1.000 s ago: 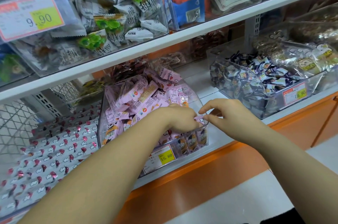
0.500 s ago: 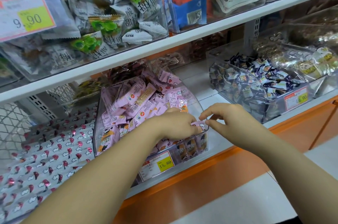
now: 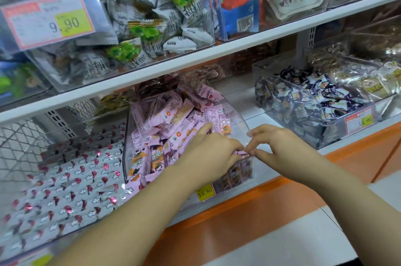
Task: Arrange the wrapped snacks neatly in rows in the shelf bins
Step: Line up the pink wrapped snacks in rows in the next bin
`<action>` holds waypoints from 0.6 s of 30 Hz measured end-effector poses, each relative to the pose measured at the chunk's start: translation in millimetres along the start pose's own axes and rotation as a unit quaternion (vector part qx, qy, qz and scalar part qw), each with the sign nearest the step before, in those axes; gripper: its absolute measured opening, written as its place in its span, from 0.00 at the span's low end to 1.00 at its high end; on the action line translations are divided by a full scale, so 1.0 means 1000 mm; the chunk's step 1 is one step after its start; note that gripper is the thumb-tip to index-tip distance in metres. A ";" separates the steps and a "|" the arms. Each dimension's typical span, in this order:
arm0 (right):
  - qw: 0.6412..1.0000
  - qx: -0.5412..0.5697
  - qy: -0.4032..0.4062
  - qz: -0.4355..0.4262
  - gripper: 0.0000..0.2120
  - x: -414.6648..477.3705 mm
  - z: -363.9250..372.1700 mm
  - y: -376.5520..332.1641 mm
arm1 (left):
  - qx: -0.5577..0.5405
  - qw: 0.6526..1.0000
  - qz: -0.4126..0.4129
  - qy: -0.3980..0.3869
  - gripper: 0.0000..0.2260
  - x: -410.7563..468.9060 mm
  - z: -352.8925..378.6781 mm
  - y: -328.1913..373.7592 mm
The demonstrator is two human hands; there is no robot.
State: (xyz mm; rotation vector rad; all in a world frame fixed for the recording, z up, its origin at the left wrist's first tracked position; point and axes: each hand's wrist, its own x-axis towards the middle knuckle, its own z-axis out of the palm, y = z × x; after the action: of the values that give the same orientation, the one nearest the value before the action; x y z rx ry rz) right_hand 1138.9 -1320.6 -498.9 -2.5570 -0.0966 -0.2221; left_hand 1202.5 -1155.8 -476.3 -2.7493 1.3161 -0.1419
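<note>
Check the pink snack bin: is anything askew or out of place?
Yes. Behind the upright front row, the pink packs lie heaped at all angles in the clear bin, not in rows. Both the left hand and right hand pinch one loose snack at the bin's front right corner.

pink wrapped snacks (image 3: 173, 118) lie jumbled in the clear bin (image 3: 237, 114), a few standing upright along its front wall.

Left grip (image 3: 209, 157) and right grip (image 3: 280, 148), forearms (image 3: 134, 211) too, are bare.
</note>
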 end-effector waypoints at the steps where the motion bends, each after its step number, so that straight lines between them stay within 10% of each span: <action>1: 1.000 -0.005 -0.006 0.004 0.07 0.000 0.000 -0.001 | -0.001 1.000 0.000 -0.001 0.14 -0.001 0.002 0.000; 8: 0.998 -0.043 0.050 -0.017 0.06 -0.002 -0.001 -0.011 | -0.001 1.000 -0.005 0.029 0.15 -0.014 -0.006 -0.004; 13: 0.979 -0.035 0.177 -0.098 0.10 0.000 0.011 -0.038 | -0.072 0.971 -0.050 0.220 0.12 -0.072 -0.008 -0.032; 18: 0.985 0.002 0.099 -0.143 0.14 0.007 0.036 -0.074 | -0.121 0.934 -0.134 0.308 0.15 -0.121 -0.001 -0.072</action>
State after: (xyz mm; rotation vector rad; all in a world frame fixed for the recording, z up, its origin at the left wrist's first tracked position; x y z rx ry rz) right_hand 1142.5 -1239.4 -487.6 -2.4942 -0.3894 -0.5823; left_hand 1182.8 -1016.6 -471.6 -3.2328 1.0967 -0.9966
